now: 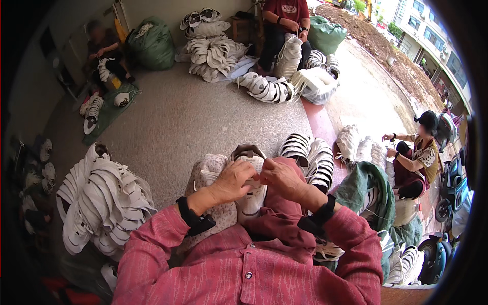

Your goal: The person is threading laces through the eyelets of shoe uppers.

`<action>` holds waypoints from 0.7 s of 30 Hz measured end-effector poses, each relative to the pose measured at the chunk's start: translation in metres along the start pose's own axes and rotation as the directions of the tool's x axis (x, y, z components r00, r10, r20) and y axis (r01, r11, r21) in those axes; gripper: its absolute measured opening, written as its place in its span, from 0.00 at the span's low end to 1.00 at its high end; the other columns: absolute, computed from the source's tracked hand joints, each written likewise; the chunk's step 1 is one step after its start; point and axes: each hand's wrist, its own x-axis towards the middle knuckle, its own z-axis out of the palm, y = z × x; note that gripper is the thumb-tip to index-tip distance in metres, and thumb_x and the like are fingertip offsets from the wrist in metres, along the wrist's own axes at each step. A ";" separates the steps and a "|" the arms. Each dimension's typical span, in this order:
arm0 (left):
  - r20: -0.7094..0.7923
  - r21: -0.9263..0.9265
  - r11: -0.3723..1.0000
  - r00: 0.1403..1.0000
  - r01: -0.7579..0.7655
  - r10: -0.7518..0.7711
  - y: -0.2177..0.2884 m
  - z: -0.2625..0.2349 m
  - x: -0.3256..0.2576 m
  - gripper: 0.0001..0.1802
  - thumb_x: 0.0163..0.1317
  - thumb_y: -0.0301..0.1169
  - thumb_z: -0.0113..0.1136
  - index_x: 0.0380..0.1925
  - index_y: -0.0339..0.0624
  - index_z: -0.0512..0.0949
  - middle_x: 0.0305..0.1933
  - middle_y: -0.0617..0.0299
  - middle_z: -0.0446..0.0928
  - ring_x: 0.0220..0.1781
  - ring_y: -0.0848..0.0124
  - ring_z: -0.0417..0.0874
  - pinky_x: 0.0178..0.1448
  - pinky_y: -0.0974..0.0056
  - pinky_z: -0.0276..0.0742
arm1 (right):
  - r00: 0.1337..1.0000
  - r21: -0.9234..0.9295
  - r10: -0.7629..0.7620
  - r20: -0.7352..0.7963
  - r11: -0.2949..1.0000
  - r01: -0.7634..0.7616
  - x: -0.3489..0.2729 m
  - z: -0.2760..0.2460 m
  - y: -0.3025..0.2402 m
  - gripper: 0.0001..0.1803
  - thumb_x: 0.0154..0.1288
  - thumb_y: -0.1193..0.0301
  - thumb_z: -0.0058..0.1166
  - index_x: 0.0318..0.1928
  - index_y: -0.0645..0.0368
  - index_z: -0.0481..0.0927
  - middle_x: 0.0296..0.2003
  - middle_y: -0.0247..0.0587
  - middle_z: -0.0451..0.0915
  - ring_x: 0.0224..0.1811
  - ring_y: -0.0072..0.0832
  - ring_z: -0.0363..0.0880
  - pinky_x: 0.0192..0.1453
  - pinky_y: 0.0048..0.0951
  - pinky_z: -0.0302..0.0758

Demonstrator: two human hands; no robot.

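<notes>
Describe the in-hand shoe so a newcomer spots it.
Find the red shirt, lower centre. Above it is a white shoe, brown at its opening. Unlike the stacked shoes right of it, it's single, under the left hand and right hand.

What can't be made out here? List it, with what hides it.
All in the head view:
What lies between the left hand and right hand: the hands cover it.
Middle of the white shoe: behind those hands.
Lower contents of the green sack: hidden by its cloth.
Details of the pale things at far left: lost in shadow and blur.
</notes>
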 end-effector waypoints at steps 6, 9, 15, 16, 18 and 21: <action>0.098 -0.083 0.997 0.995 -0.002 0.010 -0.007 0.000 -0.001 0.15 0.46 0.31 0.69 0.36 0.48 0.78 0.40 0.62 0.71 0.51 0.59 0.70 0.57 0.58 0.63 | 0.944 0.258 0.262 0.201 0.915 -0.309 -0.024 0.005 -0.038 0.09 0.63 0.66 0.56 0.40 0.56 0.77 0.41 0.45 0.72 0.39 0.46 0.79 0.43 0.43 0.75; 0.196 -0.162 0.981 0.978 0.108 -0.076 -0.010 -0.004 -0.002 0.12 0.45 0.33 0.71 0.31 0.48 0.79 0.42 0.63 0.71 0.51 0.61 0.69 0.58 0.58 0.61 | 0.954 0.258 0.246 0.173 0.923 -0.285 -0.026 0.006 -0.026 0.08 0.60 0.68 0.57 0.40 0.55 0.77 0.41 0.45 0.73 0.39 0.47 0.79 0.43 0.43 0.75; 0.172 -0.099 0.994 0.985 0.048 -0.030 0.005 -0.007 -0.013 0.11 0.47 0.38 0.70 0.28 0.48 0.81 0.43 0.63 0.70 0.51 0.63 0.69 0.61 0.57 0.56 | 0.983 -0.090 0.026 0.180 0.996 -0.010 -0.033 0.008 0.009 0.13 0.54 0.64 0.60 0.41 0.50 0.79 0.33 0.39 0.77 0.37 0.42 0.80 0.39 0.39 0.75; 0.124 -0.086 0.996 0.992 0.022 -0.011 0.007 -0.008 -0.016 0.11 0.48 0.39 0.70 0.29 0.48 0.81 0.43 0.62 0.70 0.52 0.62 0.68 0.62 0.57 0.56 | 0.990 -0.060 0.013 0.139 0.998 -0.005 -0.033 0.008 0.013 0.13 0.54 0.64 0.60 0.41 0.50 0.79 0.33 0.39 0.77 0.37 0.42 0.80 0.39 0.39 0.75; 0.158 -0.089 0.993 0.986 0.075 -0.061 0.008 -0.011 -0.018 0.11 0.48 0.39 0.70 0.29 0.48 0.81 0.43 0.62 0.69 0.52 0.62 0.67 0.62 0.56 0.55 | 0.996 -0.133 -0.086 0.032 0.987 0.089 -0.030 0.005 0.018 0.09 0.57 0.63 0.57 0.38 0.50 0.79 0.30 0.37 0.77 0.35 0.39 0.79 0.38 0.37 0.74; 0.152 -0.111 0.988 0.984 0.107 -0.089 0.005 -0.015 -0.016 0.11 0.48 0.39 0.70 0.28 0.48 0.81 0.44 0.62 0.69 0.54 0.61 0.66 0.63 0.55 0.55 | 0.992 -0.129 0.067 0.106 0.990 -0.053 -0.021 -0.002 0.012 0.08 0.57 0.63 0.57 0.34 0.52 0.78 0.29 0.38 0.77 0.33 0.38 0.79 0.38 0.38 0.73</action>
